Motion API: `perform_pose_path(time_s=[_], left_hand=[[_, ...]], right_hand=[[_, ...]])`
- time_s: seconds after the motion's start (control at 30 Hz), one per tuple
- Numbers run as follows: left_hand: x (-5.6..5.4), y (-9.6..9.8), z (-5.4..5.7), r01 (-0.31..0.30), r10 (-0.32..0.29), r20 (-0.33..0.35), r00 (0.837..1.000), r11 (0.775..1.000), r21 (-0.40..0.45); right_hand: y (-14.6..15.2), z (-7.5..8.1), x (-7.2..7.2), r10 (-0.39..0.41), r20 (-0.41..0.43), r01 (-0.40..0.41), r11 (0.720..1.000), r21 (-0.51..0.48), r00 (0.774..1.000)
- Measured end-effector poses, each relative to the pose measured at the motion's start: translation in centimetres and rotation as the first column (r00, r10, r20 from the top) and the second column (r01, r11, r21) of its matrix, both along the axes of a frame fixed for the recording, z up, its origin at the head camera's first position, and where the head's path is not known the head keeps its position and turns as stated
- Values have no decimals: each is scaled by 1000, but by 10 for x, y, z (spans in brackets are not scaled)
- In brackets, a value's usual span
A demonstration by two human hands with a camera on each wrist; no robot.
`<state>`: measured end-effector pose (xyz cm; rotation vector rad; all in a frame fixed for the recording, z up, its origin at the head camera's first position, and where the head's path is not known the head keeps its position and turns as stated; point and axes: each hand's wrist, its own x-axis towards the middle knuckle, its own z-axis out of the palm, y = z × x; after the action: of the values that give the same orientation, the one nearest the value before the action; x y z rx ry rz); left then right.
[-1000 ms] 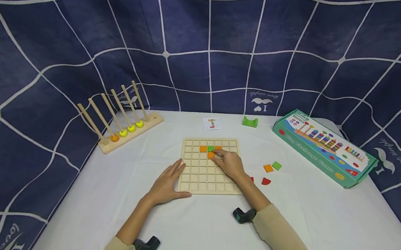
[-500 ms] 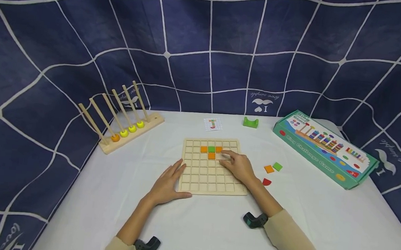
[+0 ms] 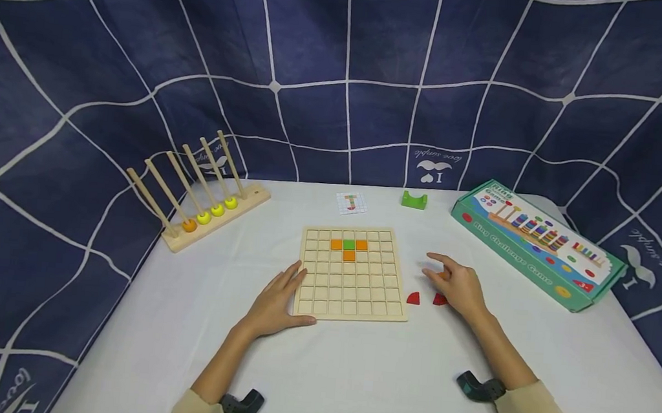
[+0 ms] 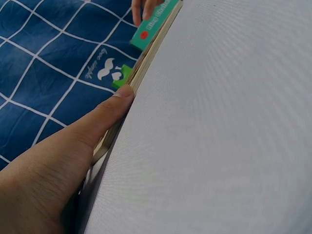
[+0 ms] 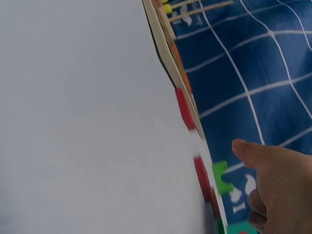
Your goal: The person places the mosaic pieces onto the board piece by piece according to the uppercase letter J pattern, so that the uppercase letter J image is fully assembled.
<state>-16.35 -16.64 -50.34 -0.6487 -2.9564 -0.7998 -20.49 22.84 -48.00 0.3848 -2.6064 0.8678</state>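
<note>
A wooden grid board (image 3: 347, 293) lies on the white table. In its upper cells a green square tile (image 3: 349, 244) sits between two orange tiles, with a third orange tile (image 3: 349, 255) just below it. My left hand (image 3: 273, 302) rests at the board's near left corner, fingers along the left side and thumb (image 4: 114, 105) by the near edge. Right of the board, my right hand (image 3: 460, 288) is over the loose pieces, thumb and forefinger apart. An orange tile (image 3: 444, 276) shows partly behind its fingers. Two red quarter-round pieces (image 3: 414, 298) lie nearby, one partly covered by the hand.
A pattern card (image 3: 351, 203) lies beyond the board, with a green notched block (image 3: 414, 201) to its right. A wooden peg stand (image 3: 219, 220) with yellow and orange beads is at the left. The green game box (image 3: 538, 245) lies at the back right.
My right hand has let go of the orange tile in the board's second row of tiles and moved right, off the board to the loose pieces. My left hand has stayed put.
</note>
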Motion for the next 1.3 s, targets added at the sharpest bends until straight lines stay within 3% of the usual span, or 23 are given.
perform_pose_path(time_s=[0.33,0.6,0.77,1.03,1.3], left_hand=[[0,-1,-1,-2,2,-17,1000,1000,12],[1,2,-1,-1,1,-22,1000,1000,20],[0,2,0,0,0,-8,1000,1000,10],[-1,1,0,6,-6,7,1000,1000,4],[-1,0,0,0,0,14,1000,1000,-3]], right_hand=[[48,-7,11,-129,-6,129,991,41,992],[58,-13,15,-167,96,161,985,67,981],[59,-14,15,-176,111,169,983,74,978],[56,-15,12,-162,37,161,986,35,986],[15,-11,8,-18,-54,18,1000,0,998]])
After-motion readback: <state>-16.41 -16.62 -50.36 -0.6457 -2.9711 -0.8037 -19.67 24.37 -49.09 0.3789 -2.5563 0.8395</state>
